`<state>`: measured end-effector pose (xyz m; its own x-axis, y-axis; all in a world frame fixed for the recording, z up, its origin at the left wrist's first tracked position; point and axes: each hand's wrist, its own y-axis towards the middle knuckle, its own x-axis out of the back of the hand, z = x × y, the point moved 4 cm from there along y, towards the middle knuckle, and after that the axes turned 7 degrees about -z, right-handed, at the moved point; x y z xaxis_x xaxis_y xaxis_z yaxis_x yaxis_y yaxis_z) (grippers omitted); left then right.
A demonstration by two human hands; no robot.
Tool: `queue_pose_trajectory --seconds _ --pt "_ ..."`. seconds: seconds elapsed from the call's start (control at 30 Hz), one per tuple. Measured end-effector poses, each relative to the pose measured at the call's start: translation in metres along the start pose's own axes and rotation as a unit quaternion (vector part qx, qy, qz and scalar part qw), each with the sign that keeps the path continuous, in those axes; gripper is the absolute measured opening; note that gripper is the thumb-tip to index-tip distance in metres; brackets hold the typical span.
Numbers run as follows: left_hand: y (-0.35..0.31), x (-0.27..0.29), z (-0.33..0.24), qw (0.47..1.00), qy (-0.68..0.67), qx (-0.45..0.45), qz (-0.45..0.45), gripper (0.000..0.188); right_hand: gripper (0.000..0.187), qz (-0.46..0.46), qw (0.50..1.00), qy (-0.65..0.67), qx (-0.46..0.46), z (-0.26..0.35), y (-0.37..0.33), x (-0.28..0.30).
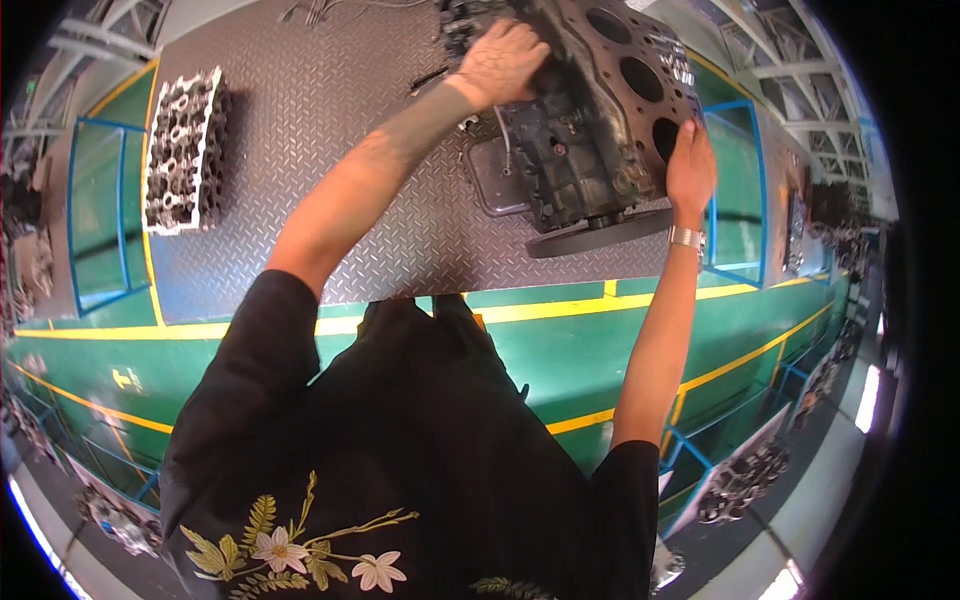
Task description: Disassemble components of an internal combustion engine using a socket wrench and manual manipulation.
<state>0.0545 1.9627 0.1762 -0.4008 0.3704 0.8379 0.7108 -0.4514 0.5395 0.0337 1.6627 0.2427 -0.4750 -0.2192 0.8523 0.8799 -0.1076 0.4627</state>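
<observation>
A large dark engine block (560, 150) lies on the grey tread-plate bench top, its flat deck with round cylinder bores facing up and to the right. My left hand (503, 62) is closed on its upper left side, with the fingertips partly hidden against the dark casting. Along the right edge of the deck my right hand (691, 172) grips the block, its fingers together and pointing away from me. A metal watch band (687, 237) circles that wrist. A thin dark flywheel-like disc (598, 238) sits at the near end of the block.
To the far left, a silver cylinder head (186, 152) rests on the tread-plate bench top (300, 110). Thin metal pieces (318, 10) lie at the back edge. Green floor (420, 355) with yellow lines runs below, and blue frames (735, 190) stand on both sides.
</observation>
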Motion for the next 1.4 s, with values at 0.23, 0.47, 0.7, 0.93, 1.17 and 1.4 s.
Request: queue_pose_trajectory --seconds 0.23,0.47,0.7,0.93,1.17,1.4 --pt "-0.007 -0.015 0.014 0.969 0.189 -0.162 -0.004 0.071 0.061 -0.053 0.998 0.036 0.016 0.001 -0.003 -0.005" --pt "-0.001 -0.003 0.002 0.985 0.132 -0.078 0.079 0.059 0.063 -0.062 0.998 0.018 0.005 0.002 -0.010 0.000" --pt "0.003 -0.002 0.000 0.985 0.134 -0.106 0.021 0.065 0.058 -0.105 0.994 0.004 0.025 0.003 -0.004 0.003" --pt "-0.001 -0.011 -0.001 0.983 0.158 -0.096 0.009 0.060 0.056 -0.089 0.996 0.021 0.010 0.001 -0.007 0.005" --pt "-0.007 0.040 -0.046 0.998 0.009 0.017 -0.063 0.057 0.054 -0.056 0.997 0.052 -0.009 0.000 -0.005 0.003" --pt "-0.054 0.048 -0.037 0.941 -0.076 0.222 -0.242 0.071 0.050 -0.063 0.994 0.092 -0.012 0.007 -0.008 0.011"
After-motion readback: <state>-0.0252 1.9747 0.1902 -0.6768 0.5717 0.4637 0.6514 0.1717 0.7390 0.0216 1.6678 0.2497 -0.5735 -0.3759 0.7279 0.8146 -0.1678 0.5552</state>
